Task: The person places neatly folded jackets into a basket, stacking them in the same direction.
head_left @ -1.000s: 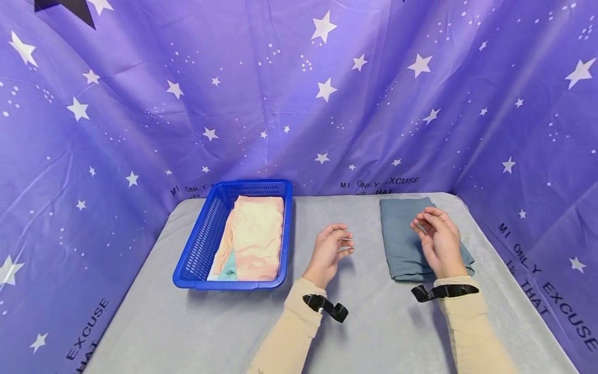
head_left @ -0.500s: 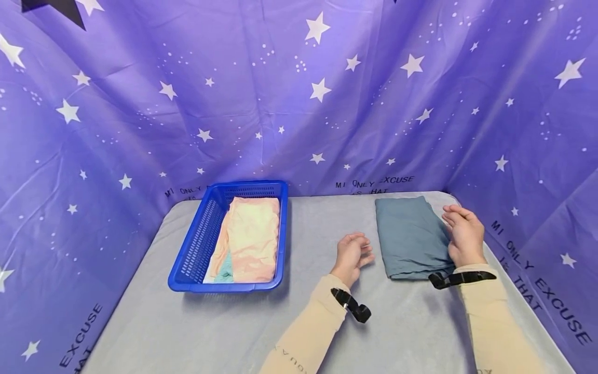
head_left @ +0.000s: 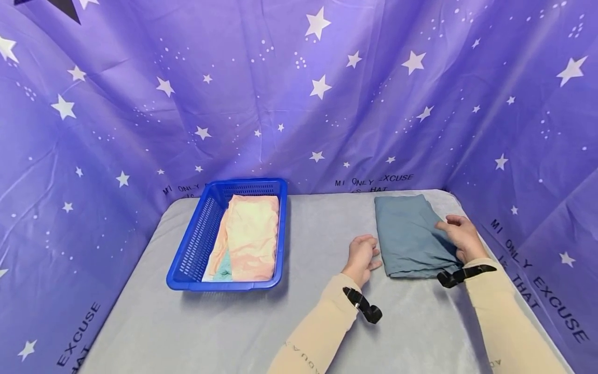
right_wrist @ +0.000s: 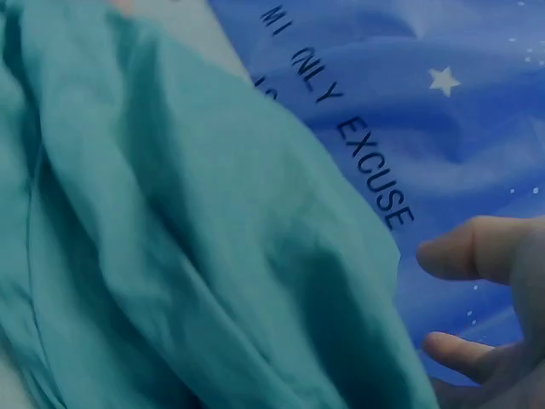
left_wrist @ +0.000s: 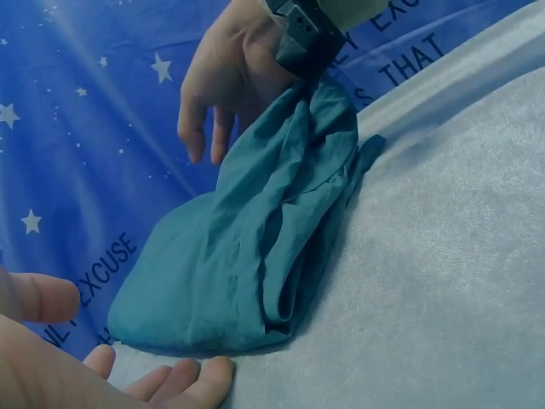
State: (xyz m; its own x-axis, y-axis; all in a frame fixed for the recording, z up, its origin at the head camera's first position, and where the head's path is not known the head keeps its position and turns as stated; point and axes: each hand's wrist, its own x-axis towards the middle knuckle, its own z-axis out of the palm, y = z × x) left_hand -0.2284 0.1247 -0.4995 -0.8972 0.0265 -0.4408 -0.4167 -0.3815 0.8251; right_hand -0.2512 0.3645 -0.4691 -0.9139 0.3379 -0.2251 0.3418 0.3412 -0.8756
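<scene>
A folded grey-teal garment (head_left: 406, 236) lies at the right of the table, with loose layers showing along its near side in the left wrist view. My right hand (head_left: 462, 240) is at its right edge, thumb over the fabric in the head view. In the right wrist view the fingers (right_wrist: 477, 249) are spread beside the bulging cloth (right_wrist: 213, 213) and not closed on it. My left hand (head_left: 362, 258) is low at the left edge. Its fingertips (left_wrist: 217, 375) lie close to the fold, palm turned toward the cloth.
A blue plastic basket (head_left: 224, 286) stands on the left of the grey-covered table (head_left: 327, 223). Inside are a folded peach cloth (head_left: 254, 234) and a turquoise cloth (head_left: 224, 269) under it. A purple star-print curtain (head_left: 261, 104) encloses the back and sides.
My left hand has moved right, from near the basket to the garment's left edge. My right hand went from above the garment out to its right side, then came down at that edge.
</scene>
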